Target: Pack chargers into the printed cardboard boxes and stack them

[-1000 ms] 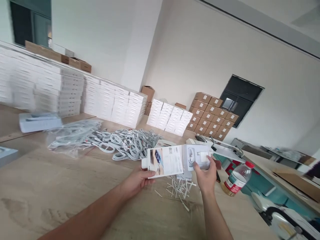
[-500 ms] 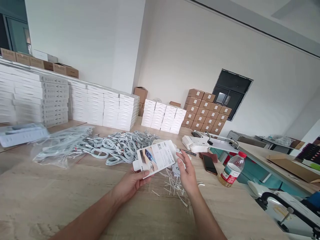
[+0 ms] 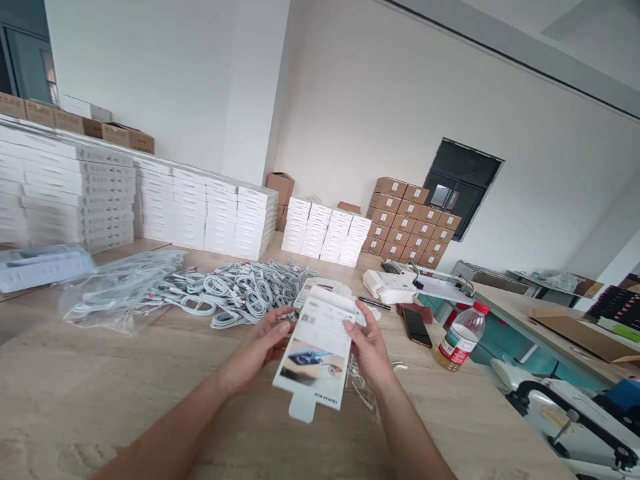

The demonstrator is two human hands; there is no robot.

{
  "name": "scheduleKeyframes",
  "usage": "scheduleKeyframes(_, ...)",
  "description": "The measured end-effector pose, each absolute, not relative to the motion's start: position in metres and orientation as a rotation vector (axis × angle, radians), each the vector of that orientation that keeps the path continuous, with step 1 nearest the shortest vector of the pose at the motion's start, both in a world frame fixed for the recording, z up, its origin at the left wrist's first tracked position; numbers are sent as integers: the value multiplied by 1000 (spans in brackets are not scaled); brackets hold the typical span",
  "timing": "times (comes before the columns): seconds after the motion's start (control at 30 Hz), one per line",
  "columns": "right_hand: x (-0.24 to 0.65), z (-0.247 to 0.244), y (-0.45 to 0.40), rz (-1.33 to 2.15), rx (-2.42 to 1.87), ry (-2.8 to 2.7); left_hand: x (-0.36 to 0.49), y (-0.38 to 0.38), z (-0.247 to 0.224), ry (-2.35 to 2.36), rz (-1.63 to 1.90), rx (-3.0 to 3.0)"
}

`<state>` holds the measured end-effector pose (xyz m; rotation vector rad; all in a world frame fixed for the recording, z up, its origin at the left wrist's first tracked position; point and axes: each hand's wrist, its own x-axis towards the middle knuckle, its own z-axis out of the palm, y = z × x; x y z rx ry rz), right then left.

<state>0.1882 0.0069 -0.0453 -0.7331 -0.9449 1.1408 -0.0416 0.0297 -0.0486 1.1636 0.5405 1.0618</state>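
A flattened white printed carton is tilted above the table, its photo panel toward me and a small tab at the lower end. My right hand grips its right edge, thumb on the front and fingers behind. At the left edge is my left hand, thumb and forefinger apart; whether its hidden fingertips touch the carton I cannot make out. More flat cartons lie just beyond. Thin white strips are scattered beneath my right hand.
A heap of coiled grey cables spreads to the left, partly in a plastic bag. To the right lie a phone, a pen and a drink bottle. White boxes stand stacked behind.
The carton has turned so its photo end and tab point down toward me. My right hand has closed on its edge, while my left has let go of the tab end.
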Motion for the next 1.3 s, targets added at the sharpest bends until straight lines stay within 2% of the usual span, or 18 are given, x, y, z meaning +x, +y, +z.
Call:
scheduleKeyframes(0.13,179,-54,9,1158,-783,-1043,-38,30,-49,778,1205,1372)
scheduleKeyframes(0.5,167,-64,9,1172,-843,-1109,-37,20,-47,675,1211,1285)
scheduleKeyframes(0.8,172,-60,9,1153,-900,-1060,-40,13,-40,540,1011,1254)
scheduleKeyframes(1.0,176,-60,9,888,-968,-1264,-40,11,-41,561,960,1282)
scheduleKeyframes(1.3,177,-60,5,1436,-900,-892,-40,9,-48,503,890,1383)
